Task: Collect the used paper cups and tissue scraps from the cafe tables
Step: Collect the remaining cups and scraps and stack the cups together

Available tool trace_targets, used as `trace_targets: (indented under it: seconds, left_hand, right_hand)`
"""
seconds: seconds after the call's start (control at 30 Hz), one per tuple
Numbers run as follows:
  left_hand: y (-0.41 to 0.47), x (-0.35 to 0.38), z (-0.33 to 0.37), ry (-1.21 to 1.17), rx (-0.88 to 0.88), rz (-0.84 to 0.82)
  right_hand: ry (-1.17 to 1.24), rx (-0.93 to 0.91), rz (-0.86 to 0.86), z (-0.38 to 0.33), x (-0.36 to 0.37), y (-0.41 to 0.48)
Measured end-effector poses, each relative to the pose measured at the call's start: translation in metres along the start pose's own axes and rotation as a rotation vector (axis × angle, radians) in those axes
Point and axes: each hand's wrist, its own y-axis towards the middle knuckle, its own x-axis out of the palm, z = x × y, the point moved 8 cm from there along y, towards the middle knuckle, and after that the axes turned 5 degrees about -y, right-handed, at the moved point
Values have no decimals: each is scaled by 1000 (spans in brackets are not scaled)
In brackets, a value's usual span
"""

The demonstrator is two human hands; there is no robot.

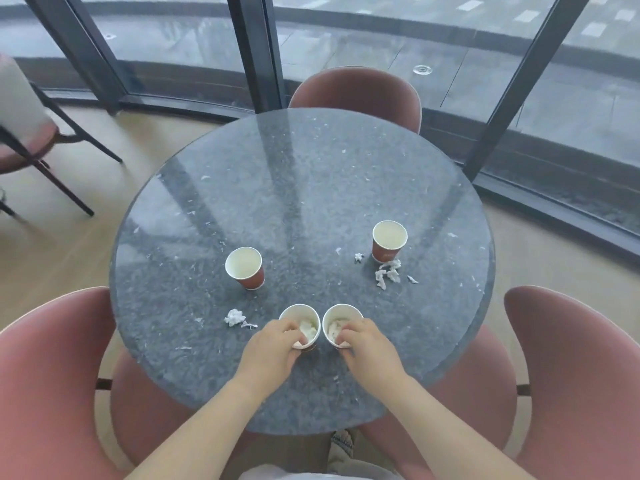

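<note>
Two red paper cups stand side by side near the front of the round grey table [301, 188]. My left hand [273, 351] grips the left cup [302, 318] at its near rim, fingers dipping inside onto white tissue. In the same way my right hand [367, 348] grips the right cup [341, 318], which also holds tissue. An empty cup [244, 267] stands further left, another empty cup [389, 240] at the right. A crumpled tissue scrap [235, 317] lies left of my left hand. More tissue scraps [388, 273] lie by the right cup's base.
Pink upholstered chairs surround the table: one at the far side [356, 91], one at the near left [52, 375], one at the near right [575, 368]. Another chair [20, 126] stands at the far left. Curved glass windows with dark frames run behind.
</note>
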Motion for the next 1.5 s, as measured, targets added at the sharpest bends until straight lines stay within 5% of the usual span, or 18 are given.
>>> trace_targets:
  seconds: [0.5,0.73,1.13,1.5]
  left_hand:
    - [13,-39,-12,-283,-24,123]
    - [16,-56,-33,-268,13,128]
    - [11,-50,-131,-143,-125,-42]
    - [37,-5,-145,17,-88,-272]
  right_hand:
    - [152,4,205,-27,-26,17]
    - [134,35,158,-46,-23,17]
    - [72,107,93,-73,1,33]
    - [20,228,144,-65,-5,20]
